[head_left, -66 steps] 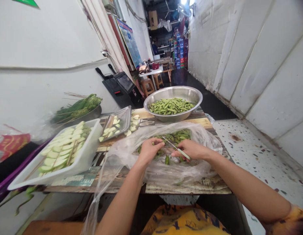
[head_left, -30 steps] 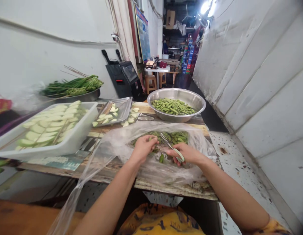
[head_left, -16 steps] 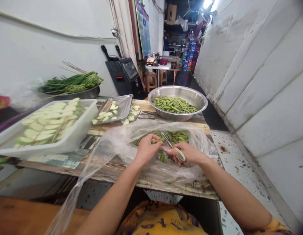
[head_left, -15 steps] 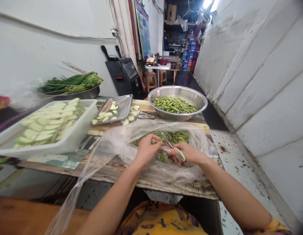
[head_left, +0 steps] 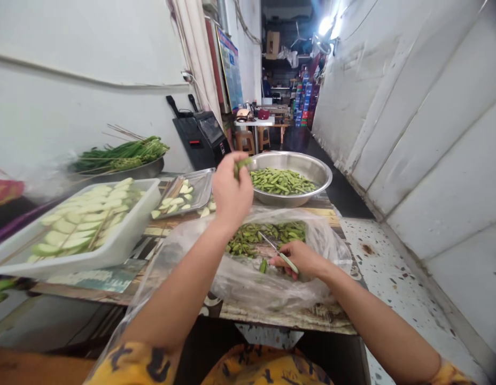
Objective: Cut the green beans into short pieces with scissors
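My left hand [head_left: 231,193] is raised above the table with its fingers pinched on a green bean pod [head_left: 239,164], close to the rim of the steel bowl [head_left: 318,170] that is filled with trimmed pods. My right hand [head_left: 300,260] rests low inside the open clear plastic bag [head_left: 248,283] and grips green-handled scissors [head_left: 278,251], blades pointing up-left. A heap of green pods [head_left: 264,235] lies in the bag just beyond the scissors.
A white tray [head_left: 123,243] of pale green slices on skewers sits at the left. A small steel tray [head_left: 203,187] with slices lies behind it. A pan of green stalks [head_left: 119,158] stands at the wall. A white wall runs along the right.
My left hand has lifted out of the bag with a pod and moved up toward the steel bowl. My right hand stays in the bag with the scissors.
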`<state>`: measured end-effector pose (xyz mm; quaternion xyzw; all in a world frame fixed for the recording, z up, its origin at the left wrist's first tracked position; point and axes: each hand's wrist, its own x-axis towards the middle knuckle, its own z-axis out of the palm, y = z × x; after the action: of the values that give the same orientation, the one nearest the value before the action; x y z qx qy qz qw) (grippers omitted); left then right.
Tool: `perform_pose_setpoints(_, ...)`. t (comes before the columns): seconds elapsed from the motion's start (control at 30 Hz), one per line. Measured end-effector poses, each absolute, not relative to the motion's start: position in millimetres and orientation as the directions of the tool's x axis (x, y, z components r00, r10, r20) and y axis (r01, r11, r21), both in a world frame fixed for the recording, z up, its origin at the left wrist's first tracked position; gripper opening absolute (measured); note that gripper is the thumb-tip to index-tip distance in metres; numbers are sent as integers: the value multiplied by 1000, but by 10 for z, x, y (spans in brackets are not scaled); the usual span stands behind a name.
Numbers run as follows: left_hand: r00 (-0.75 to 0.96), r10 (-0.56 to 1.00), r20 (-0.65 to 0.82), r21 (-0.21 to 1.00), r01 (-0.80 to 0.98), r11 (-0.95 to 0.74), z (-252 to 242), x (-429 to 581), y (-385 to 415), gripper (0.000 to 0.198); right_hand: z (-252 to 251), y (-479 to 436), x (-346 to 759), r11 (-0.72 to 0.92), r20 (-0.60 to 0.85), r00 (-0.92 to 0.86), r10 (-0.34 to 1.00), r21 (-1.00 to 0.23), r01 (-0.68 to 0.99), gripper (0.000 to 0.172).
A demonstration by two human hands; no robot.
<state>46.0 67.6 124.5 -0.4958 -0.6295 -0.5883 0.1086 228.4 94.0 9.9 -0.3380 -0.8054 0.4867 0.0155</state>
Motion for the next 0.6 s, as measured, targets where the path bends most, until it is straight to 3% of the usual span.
perform_pose_setpoints(0.07,-382,515,768,542,815,-204,1503,435,975,30,101,958,2295,293,-305,-770,560,-797,528,46)
perform_pose_setpoints(0.17,-231,644,729,466,857,-220,1678,453,1099,36,114,1004,2314,252,-284,-756,589,-825,506,47)
perform_pose_setpoints(0.23,-118,739,663,441,860,-258,1610,500,931,28,112,1047,2319,235,-260,-743,617,-840,488,48)
perform_pose_setpoints(0.3,96,909,405,463,836,-295,1399,524,689,21,103,1089,2314,222,-248,-729,638,-847,483,48)
perform_pose_setpoints(0.37,344,938,38,498,807,-316,1082,480,518,21,96,1119,2301,188,-253,-699,669,-852,488,46)
perform_pose_setpoints(0.4,320,947,-18,458,845,-277,905,428,485,22,96,1127,2292,168,-256,-680,687,-855,492,45)
perform_pose_setpoints(0.5,119,988,100,273,951,-142,432,208,552,38,109,1127,2273,144,-247,-641,727,-858,494,44)
perform_pose_setpoints(0.6,91,995,46,232,968,-99,215,65,633,55,123,1114,2266,151,-242,-638,731,-854,498,43)
